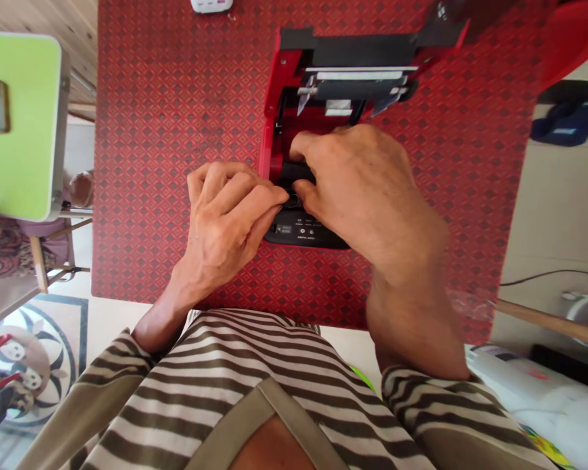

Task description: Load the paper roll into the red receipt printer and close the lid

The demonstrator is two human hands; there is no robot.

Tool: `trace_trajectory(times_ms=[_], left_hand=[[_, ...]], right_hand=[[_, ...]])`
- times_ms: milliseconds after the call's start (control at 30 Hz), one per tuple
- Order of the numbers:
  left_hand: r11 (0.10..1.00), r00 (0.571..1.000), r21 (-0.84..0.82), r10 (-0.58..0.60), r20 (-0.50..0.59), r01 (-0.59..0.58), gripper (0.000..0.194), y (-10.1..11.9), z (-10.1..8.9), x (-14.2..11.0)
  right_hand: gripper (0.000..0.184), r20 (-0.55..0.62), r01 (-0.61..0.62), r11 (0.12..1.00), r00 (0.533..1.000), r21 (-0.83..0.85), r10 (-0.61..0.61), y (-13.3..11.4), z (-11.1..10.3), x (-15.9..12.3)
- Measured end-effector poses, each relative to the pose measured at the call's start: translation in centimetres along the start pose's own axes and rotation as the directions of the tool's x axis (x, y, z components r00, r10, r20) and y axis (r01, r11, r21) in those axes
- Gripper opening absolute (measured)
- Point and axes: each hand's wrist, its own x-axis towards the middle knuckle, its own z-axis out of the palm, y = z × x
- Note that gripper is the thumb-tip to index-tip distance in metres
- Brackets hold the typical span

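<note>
L. hand [228, 215] is held w/ fingers curled and thumb & index brought nearly together at the device's front L. edge; whether anything thin is pinched there can't be told. R. hand [362, 189] is arched over the interior, thumb & index slightly parted; its other fingertips are hidden, so a hold can't be confirmed. Beneath both, the red-and-black plastic printer-like device [355, 52] is set on the red diamond-patterned tabletop [176, 98], its hinged top swung up. A dark roller w/ silvery ends [355, 89] is exposed farther back (its translucent side pieces look flimsy), and a black front panel w/ white markings [318, 232] is seen nearest the torso. If either thumb is pressed too hard, small inner parts could be bent; if the device is knocked, the unsupported top could be dropped onto the fingers. Farther L., a lime-green, white-rimmed table [19, 176] is seen.
</note>
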Motion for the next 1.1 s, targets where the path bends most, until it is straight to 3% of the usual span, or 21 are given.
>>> trace_trajectory(times_ms=[100,300,400,500,567,700,900,1100], left_hand=[[0.999,0.998,0.011,-0.041,0.042,0.041,0.011,0.2,-0.3,0.4],[0.991,0.971,-0.009,-0.128,0.202,0.132,0.015,-0.7,-0.6,1.1],[0.994,0.971,0.017,-0.111,0.211,0.109,0.018,-0.9,-0.7,1.2],[0.998,0.983,0.011,-0.067,0.169,0.066,0.019,-0.9,-0.7,1.0],[0.999,0.989,0.025,-0.043,0.138,0.04,0.019,-0.8,-0.6,1.0],[0.999,0.993,0.047,-0.021,0.114,0.016,0.02,-0.3,-0.7,1.2],[1.0,0.998,0.028,0.006,0.07,-0.008,0.018,0.7,-0.6,1.6],[1.0,0.999,0.022,0.01,0.046,-0.011,0.013,1.6,-0.4,1.1]], right_hand=[[0.054,-0.009,0.061,0.998,0.998,-0.007,-0.061,0.3,0.0,0.2],[0.05,-0.022,0.041,0.998,0.999,0.046,-0.04,0.4,0.7,0.6],[0.043,-0.123,0.086,0.988,0.99,0.13,-0.07,0.9,1.4,0.6],[0.049,-0.236,0.165,0.966,0.965,0.198,-0.116,2.7,2.4,0.1],[0.056,-0.341,0.293,0.917,0.92,0.271,-0.193,4.3,3.2,-0.8],[0.056,-0.532,0.579,0.741,0.768,0.341,-0.355,6.2,4.8,-3.0],[0.024,-0.708,0.575,0.746,0.676,0.335,-0.203,5.6,6.1,-4.0],[0.019,-0.782,0.528,0.818,0.6,0.229,-0.169,6.2,8.1,-4.8]])
